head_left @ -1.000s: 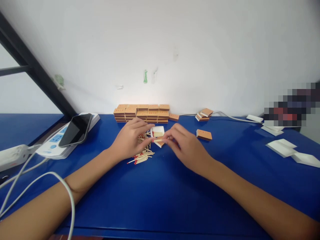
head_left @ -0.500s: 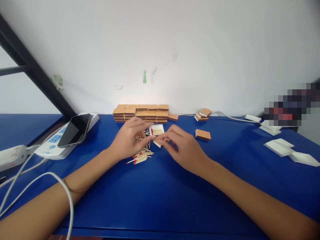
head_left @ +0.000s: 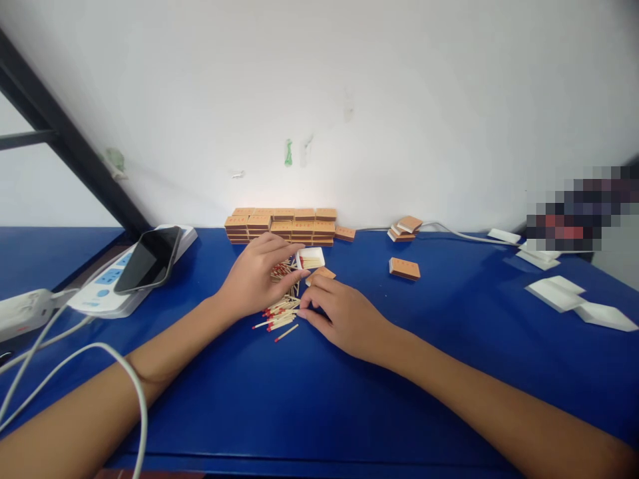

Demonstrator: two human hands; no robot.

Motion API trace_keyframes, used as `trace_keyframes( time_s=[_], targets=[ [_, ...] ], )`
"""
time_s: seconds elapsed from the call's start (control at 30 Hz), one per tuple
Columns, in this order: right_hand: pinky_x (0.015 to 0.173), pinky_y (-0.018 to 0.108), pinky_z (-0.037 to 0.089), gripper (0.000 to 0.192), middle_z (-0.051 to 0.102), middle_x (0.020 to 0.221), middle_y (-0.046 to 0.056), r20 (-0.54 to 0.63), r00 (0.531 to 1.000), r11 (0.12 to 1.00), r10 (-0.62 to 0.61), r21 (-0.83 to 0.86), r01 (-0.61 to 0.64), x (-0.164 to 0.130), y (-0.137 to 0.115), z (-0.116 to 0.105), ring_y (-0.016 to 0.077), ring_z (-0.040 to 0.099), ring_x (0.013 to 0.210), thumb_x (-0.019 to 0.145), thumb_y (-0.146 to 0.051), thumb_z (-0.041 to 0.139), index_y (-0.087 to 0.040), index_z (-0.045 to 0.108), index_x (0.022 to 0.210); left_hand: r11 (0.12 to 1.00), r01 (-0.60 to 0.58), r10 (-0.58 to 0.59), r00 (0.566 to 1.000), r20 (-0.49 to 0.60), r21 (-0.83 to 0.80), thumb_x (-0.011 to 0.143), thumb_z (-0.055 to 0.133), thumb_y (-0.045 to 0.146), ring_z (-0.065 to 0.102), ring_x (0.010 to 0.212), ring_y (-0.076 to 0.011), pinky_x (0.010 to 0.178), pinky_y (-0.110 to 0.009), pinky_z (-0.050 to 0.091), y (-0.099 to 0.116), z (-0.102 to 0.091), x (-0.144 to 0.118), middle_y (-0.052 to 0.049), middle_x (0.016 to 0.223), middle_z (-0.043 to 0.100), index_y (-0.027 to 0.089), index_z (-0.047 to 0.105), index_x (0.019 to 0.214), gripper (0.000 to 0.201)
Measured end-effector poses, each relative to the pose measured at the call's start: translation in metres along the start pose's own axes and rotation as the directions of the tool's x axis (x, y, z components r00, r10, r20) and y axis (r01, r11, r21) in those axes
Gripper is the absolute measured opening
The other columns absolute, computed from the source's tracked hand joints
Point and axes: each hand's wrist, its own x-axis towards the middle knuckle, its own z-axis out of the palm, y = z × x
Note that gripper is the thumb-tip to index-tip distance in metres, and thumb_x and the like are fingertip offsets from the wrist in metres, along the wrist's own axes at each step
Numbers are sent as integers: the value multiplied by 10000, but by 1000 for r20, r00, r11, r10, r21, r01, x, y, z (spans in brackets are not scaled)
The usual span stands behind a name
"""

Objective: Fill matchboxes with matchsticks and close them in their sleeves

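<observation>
We see a heap of loose matches (head_left: 282, 309) mid-tabletop (head_left: 319, 399), w/ a small white tray (head_left: 310, 257) partly filled just behind it and an orange sleeve (head_left: 322, 273) beside that. Left hand (head_left: 254, 276) lies over the heap, fingers loosely spread, touching matches; can't tell if any are pinched. Right hand (head_left: 342, 313) rests palm-down just right of the heap, fingers curled, tips at the matches. Stacked matchboxes (head_left: 282, 225) line the wall; a phone (head_left: 150, 259) sits far left.
</observation>
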Motion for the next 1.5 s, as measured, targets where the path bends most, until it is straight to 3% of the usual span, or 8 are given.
trace_keyframes(
  time_s=[0.23, 0.43, 0.6, 1.0, 1.1, 1.2, 1.3, 1.5],
  targets=[
    [832, 336, 523, 129, 653, 1033, 63, 51, 999, 999, 13, -44, -10, 0, 0, -9, 182, 628, 900, 1050, -192, 565, -178, 627, 938, 1000, 12, -12, 1000, 21, 19, 990, 672, 399, 648, 996, -260, 939, -467, 543, -1, -1, 0, -115, 1071, 760, 143, 711, 1273, 384],
    [771, 337, 507, 183, 639, 993, 69, -104, 994, 970, -15, -242, -10, -2, 16, -29, 193, 633, 858, 1089, -242, 481, -182, 612, 977, 997, 9, -18, 994, 111, 79, 989, 669, 415, 638, 996, -273, 921, -473, 541, -4, -1, -2, -115, 1047, 757, 113, 707, 1273, 416],
    [707, 323, 474, 174, 628, 978, 66, -238, 971, 956, -18, -288, -52, -1, 25, -38, 188, 611, 819, 1079, -243, 495, -174, 625, 986, 1000, 14, -16, 991, 130, 9, 975, 696, 432, 638, 1032, -271, 943, -465, 530, 3, -1, -2, -100, 1071, 756, 129, 706, 1283, 432],
    [732, 317, 475, 151, 635, 952, 54, -335, 941, 982, -56, -191, -9, -3, 15, -37, 179, 614, 826, 1059, -211, 522, -169, 651, 990, 997, 24, -15, 993, 115, -79, 977, 694, 442, 667, 1033, -258, 950, -463, 526, 9, -1, 2, -88, 1064, 768, 188, 711, 1292, 405],
    [749, 314, 483, 143, 632, 946, 44, -256, 965, 997, -53, -60, 39, -5, 5, -34, 166, 610, 812, 1055, -236, 548, -173, 667, 1008, 999, 20, -17, 997, 74, -42, 976, 695, 422, 662, 1025, -260, 937, -464, 532, 4, 0, 0, -97, 1065, 768, 169, 717, 1273, 391],
    [792, 317, 493, 77, 643, 991, 46, -54, 997, 996, -58, 67, 62, -7, -6, -28, 163, 613, 844, 1020, -213, 609, -179, 679, 1013, 999, 27, -26, 998, 63, -20, 970, 702, 395, 657, 1025, -264, 932, -471, 532, 1, 1, -1, -99, 1069, 766, 160, 707, 1289, 395],
    [768, 305, 493, 79, 652, 1035, 40, 118, 992, 990, -32, 139, 16, -11, -12, -20, 158, 610, 843, 976, -224, 685, -191, 695, 1047, 999, 37, -36, 997, 65, -16, 971, 701, 397, 654, 1014, -261, 923, -469, 532, -1, 1, -1, -95, 1060, 764, 167, 702, 1295, 398],
    [769, 294, 490, 74, 653, 999, 25, 191, 981, 985, -36, 172, 2, -10, -17, -15, 148, 610, 844, 1008, -204, 646, -183, 685, 948, 999, 47, -46, 996, 72, -9, 975, 693, 424, 656, 1019, -266, 917, -473, 529, 0, 1, 0, -97, 1055, 763, 177, 705, 1293, 402]
  ],
)
